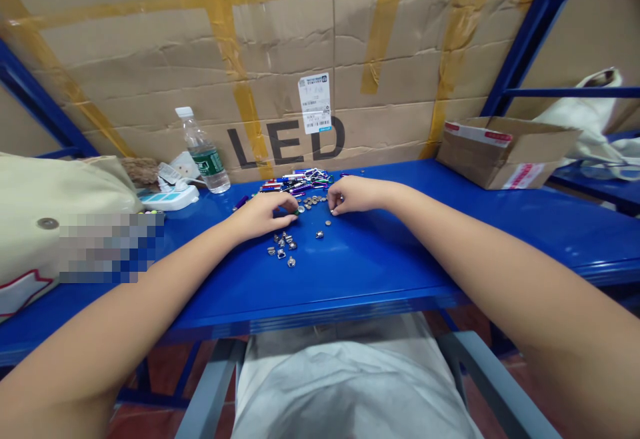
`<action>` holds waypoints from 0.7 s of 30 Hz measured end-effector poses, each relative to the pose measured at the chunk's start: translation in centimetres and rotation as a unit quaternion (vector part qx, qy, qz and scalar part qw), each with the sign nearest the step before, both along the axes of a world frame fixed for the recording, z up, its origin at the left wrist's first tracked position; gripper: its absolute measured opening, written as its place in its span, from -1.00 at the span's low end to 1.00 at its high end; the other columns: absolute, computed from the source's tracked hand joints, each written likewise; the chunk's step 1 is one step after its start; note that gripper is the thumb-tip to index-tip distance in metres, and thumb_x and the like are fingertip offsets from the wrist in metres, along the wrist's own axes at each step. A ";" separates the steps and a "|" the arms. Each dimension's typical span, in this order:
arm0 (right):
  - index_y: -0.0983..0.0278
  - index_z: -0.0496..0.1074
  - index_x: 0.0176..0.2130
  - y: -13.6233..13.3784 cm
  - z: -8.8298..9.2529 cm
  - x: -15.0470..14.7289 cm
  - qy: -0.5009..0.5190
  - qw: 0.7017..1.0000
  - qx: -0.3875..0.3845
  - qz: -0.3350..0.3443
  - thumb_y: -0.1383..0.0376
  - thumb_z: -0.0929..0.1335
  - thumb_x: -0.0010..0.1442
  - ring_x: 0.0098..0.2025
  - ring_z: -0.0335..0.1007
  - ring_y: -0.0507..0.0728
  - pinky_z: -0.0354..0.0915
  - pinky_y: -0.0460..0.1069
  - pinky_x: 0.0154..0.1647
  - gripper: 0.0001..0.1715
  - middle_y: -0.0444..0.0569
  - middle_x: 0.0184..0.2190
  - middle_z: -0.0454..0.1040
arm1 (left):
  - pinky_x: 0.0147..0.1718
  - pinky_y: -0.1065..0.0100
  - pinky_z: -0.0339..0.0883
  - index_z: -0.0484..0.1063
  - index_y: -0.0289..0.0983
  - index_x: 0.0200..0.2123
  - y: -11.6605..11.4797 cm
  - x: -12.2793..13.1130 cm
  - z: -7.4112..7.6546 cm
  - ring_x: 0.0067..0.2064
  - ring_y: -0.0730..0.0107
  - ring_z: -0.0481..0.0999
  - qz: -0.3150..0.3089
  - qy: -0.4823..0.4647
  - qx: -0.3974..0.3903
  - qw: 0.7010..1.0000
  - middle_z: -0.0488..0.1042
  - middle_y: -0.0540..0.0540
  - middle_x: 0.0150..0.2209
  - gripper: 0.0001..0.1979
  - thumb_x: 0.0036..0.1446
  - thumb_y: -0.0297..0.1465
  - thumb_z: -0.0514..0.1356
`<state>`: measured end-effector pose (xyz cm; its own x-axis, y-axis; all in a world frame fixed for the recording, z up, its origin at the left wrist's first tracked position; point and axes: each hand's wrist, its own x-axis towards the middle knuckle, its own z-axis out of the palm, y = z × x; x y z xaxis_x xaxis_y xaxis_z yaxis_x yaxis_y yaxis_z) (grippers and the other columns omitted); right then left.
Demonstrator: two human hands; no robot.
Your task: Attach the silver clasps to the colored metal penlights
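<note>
On the blue table, my left hand (265, 215) is curled with thumb and fingertips close together. A bit of dark green shows at its fingertips, too small to name. My right hand (354, 194) pinches downward at the tabletop, and a tiny shiny bit shows under its fingertips. Between the hands lie several small round metal discs (314, 202). Nearer to me is a loose group of small silver metal clips (282, 240), with a single clip (320, 234) apart to the right. Behind the hands is a pile of coloured metal carabiners and slim rods (300, 180).
A water bottle (204, 152) and a white power strip (170, 197) stand at the back left. A cream bag (60, 192) sits on the left. To the right is an open cardboard box (505, 149). A large taped cardboard sheet (400, 79) rises behind the blue table (380, 266).
</note>
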<state>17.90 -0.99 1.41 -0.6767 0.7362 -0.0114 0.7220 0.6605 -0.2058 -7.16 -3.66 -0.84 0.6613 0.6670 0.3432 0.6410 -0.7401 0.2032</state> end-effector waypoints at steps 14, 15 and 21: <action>0.25 0.56 -0.19 0.8 0.3 1.2 -0.036 0.995 -0.071 0.056 0.20 0.41 0.02 -0.22 0.46 0.11 0.28 -0.04 -0.22 -0.68 -0.05 -0.21 0.58 | -0.19 0.33 0.38 0.43 -0.26 -0.23 0.1 0.0 0.2 -0.24 0.36 0.52 -0.002 0.016 0.003 1.000 0.55 -0.05 -0.27 -0.81 0.12 -0.29 0.18; 0.25 0.56 -0.21 0.6 0.4 1.1 -0.039 0.995 -0.071 0.055 0.21 0.41 0.03 -0.22 0.46 0.11 0.28 -0.04 -0.22 -0.70 -0.05 -0.22 0.58 | -0.18 0.33 0.38 0.43 -0.27 -0.23 0.0 0.0 0.2 -0.24 0.36 0.52 -0.002 0.015 0.003 1.000 0.55 -0.05 -0.27 -0.81 0.12 -0.29 0.18; 0.26 0.55 -0.22 -0.6 0.8 0.5 0.018 0.996 -0.047 0.070 0.21 0.40 0.02 -0.28 0.44 0.09 0.26 -0.05 -0.30 -0.71 -0.05 -0.26 0.58 | -0.18 0.34 0.38 0.43 -0.27 -0.22 0.1 -0.1 0.1 -0.24 0.37 0.52 -0.005 0.008 0.003 1.000 0.55 -0.05 -0.27 -0.80 0.12 -0.29 0.18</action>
<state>18.36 -1.56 2.20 -0.7740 0.6311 -0.0502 0.6152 0.7310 -0.2953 -7.25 -3.60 -0.78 0.6731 0.6589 0.3358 0.6376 -0.7471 0.1881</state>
